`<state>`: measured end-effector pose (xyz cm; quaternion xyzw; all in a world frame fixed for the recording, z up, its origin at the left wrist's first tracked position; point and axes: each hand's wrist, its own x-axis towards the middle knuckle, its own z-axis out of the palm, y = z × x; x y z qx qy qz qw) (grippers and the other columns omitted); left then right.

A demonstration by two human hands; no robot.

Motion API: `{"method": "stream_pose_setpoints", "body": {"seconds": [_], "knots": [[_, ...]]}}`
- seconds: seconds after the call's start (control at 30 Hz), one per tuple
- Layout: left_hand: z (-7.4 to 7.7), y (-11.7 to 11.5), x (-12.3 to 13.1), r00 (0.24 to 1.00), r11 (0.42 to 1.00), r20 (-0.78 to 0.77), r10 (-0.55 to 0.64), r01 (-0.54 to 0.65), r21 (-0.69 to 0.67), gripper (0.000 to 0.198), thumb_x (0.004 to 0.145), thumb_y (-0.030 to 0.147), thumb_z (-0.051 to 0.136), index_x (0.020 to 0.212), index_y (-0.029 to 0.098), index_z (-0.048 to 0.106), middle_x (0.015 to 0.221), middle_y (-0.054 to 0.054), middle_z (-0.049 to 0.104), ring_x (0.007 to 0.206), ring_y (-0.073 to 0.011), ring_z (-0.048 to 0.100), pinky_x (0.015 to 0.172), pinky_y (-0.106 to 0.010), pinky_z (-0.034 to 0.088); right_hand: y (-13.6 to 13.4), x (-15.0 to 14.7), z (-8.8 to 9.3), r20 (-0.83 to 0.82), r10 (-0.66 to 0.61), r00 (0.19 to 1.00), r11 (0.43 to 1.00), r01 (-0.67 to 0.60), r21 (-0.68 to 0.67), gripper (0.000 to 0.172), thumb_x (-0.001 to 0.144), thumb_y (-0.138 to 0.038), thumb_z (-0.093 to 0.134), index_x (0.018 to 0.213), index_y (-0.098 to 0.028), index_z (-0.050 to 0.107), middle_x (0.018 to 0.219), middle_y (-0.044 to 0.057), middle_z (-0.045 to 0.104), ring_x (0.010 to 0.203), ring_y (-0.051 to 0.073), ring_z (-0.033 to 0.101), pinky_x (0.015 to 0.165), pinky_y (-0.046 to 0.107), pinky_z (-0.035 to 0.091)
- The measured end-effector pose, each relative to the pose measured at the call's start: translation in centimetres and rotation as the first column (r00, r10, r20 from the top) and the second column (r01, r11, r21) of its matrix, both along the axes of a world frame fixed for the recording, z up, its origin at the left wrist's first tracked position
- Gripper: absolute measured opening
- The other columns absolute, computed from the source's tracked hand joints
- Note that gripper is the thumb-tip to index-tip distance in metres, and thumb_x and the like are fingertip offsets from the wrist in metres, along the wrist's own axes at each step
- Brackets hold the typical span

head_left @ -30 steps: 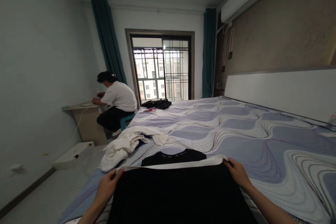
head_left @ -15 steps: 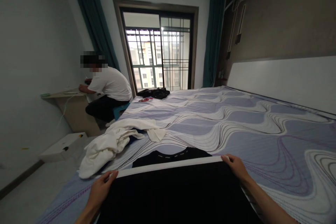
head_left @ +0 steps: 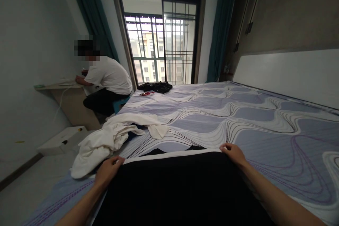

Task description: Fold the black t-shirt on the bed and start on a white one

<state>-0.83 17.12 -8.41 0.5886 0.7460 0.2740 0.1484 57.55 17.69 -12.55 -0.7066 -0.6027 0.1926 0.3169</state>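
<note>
A black shirt [head_left: 172, 183] with a white band along its edge stretches between my two hands over the bed. My left hand [head_left: 109, 170] pinches the left end of that band, fingers closed. At the other end, my right hand [head_left: 234, 153] grips the band's right corner. Beyond the band, small dark parts of the shirt's shoulders show on the sheet; most of its neckline is hidden. A crumpled white garment [head_left: 106, 141] lies to the left, just past my left hand.
The bed [head_left: 201, 113] has a wavy purple-and-white sheet. A dark bundle [head_left: 156, 87] and a small red item [head_left: 145, 93] lie at its far end. Another person [head_left: 111, 77] sits at a desk [head_left: 71, 102] on the left. A white box [head_left: 62, 141] stands on the floor.
Both hands have lifted the white band slightly and moved it farther over the shirt's neckline, which is now mostly covered. The view has tilted down a little.
</note>
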Motion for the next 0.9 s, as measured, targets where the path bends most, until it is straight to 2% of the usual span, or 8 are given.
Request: {"method": "stream_pose_setpoints", "body": {"seconds": [0.1, 0.2, 0.3, 0.43, 0.53, 0.63, 0.8, 0.9], "knots": [[1.3, 2.3, 2.7, 0.991, 0.996, -0.111, -0.071, 0.065, -0.057, 0.039, 0.074, 0.052, 0.049, 0.074, 0.021, 0.073, 0.079, -0.008, 0.075, 0.081, -0.0292, 0.068, 0.073, -0.035, 0.047, 1.5, -2.2, 1.5, 0.094, 0.027, 0.995, 0.999, -0.025, -0.025, 0.029, 0.073, -0.042, 0.058, 0.088, -0.022, 0.072, 0.083, 0.003, 0.071, 0.08, 0.022, 0.063, 0.073, 0.031, 0.041], [1.8, 4.2, 7.2, 0.967, 0.983, -0.181, -0.182, 0.173, -0.066, 0.044, 0.076, 0.057, 0.05, 0.09, 0.022, 0.072, 0.097, -0.009, 0.075, 0.095, -0.0287, 0.065, 0.079, -0.035, 0.044, 2.6, -6.4, 2.5, 0.165, 0.108, 0.98, 0.994, -0.106, -0.018, 0.031, 0.075, -0.047, 0.061, 0.093, -0.024, 0.072, 0.097, 0.004, 0.07, 0.09, 0.022, 0.062, 0.08, 0.032, 0.039], [0.9, 4.9, 11.2, 0.941, 0.961, -0.206, -0.27, 0.249, -0.123, 0.038, 0.07, 0.055, 0.062, 0.09, 0.025, 0.071, 0.098, -0.007, 0.075, 0.097, -0.0275, 0.064, 0.078, -0.035, 0.043, 2.7, -10.3, 2.2, 0.214, 0.162, 0.963, 0.987, -0.161, -0.024, 0.025, 0.075, -0.046, 0.066, 0.086, -0.025, 0.072, 0.098, 0.003, 0.069, 0.096, 0.023, 0.06, 0.085, 0.035, 0.035], [-0.7, 4.7, 12.7, 0.939, 0.964, -0.24, -0.245, 0.211, -0.159, 0.023, 0.077, 0.043, 0.056, 0.083, 0.025, 0.068, 0.097, -0.006, 0.075, 0.098, -0.0265, 0.064, 0.081, -0.037, 0.041, 2.4, -12.1, 1.2, 0.232, 0.132, 0.964, 0.991, -0.128, -0.033, 0.019, 0.085, -0.038, 0.057, 0.079, -0.023, 0.068, 0.094, 0.004, 0.069, 0.099, 0.023, 0.059, 0.089, 0.037, 0.03], [-1.0, 4.8, 12.3, 0.943, 0.972, -0.263, -0.205, 0.166, -0.164, 0.025, 0.081, 0.044, 0.05, 0.086, 0.024, 0.066, 0.098, -0.008, 0.074, 0.099, -0.0285, 0.064, 0.085, -0.041, 0.04, 2.8, -11.9, 1.1, 0.225, 0.089, 0.97, 0.995, -0.078, -0.059, 0.021, 0.086, -0.037, 0.056, 0.077, -0.022, 0.067, 0.09, 0.005, 0.07, 0.096, 0.023, 0.059, 0.088, 0.038, 0.03], [-0.2, 4.7, 11.1, 0.941, 0.976, -0.275, -0.196, 0.159, -0.151, 0.034, 0.082, 0.052, 0.046, 0.087, 0.024, 0.064, 0.1, -0.009, 0.073, 0.1, -0.031, 0.063, 0.087, -0.046, 0.039, 3.3, -10.5, 1.7, 0.214, 0.067, 0.975, 0.996, -0.051, -0.078, 0.021, 0.083, -0.041, 0.059, 0.076, -0.022, 0.067, 0.091, 0.005, 0.07, 0.093, 0.024, 0.06, 0.087, 0.04, 0.031], [1.7, 2.2, 4.9, 0.929, 0.946, -0.214, -0.301, 0.263, -0.187, 0.051, 0.078, 0.068, 0.041, 0.072, 0.022, 0.062, 0.08, -0.007, 0.07, 0.081, -0.0255, 0.063, 0.075, -0.035, 0.043, 1.2, -3.6, 2.7, 0.133, 0.012, 0.991, 0.997, -0.002, -0.077, 0.039, 0.075, -0.059, 0.058, 0.071, -0.022, 0.069, 0.084, 0.007, 0.07, 0.085, 0.028, 0.06, 0.082, 0.044, 0.035], [1.8, 0.2, 1.2, 0.92, 0.911, -0.046, -0.389, 0.377, -0.169, 0.049, 0.073, 0.069, 0.048, 0.071, 0.022, 0.063, 0.076, -0.001, 0.067, 0.077, -0.0208, 0.061, 0.071, -0.028, 0.044, -1.0, 0.2, 2.1, 0.024, 0.003, 1.0, 0.999, -0.002, -0.043, 0.037, 0.063, -0.058, 0.068, 0.06, -0.021, 0.065, 0.067, 0.002, 0.067, 0.071, 0.024, 0.06, 0.075, 0.037, 0.04]]}}
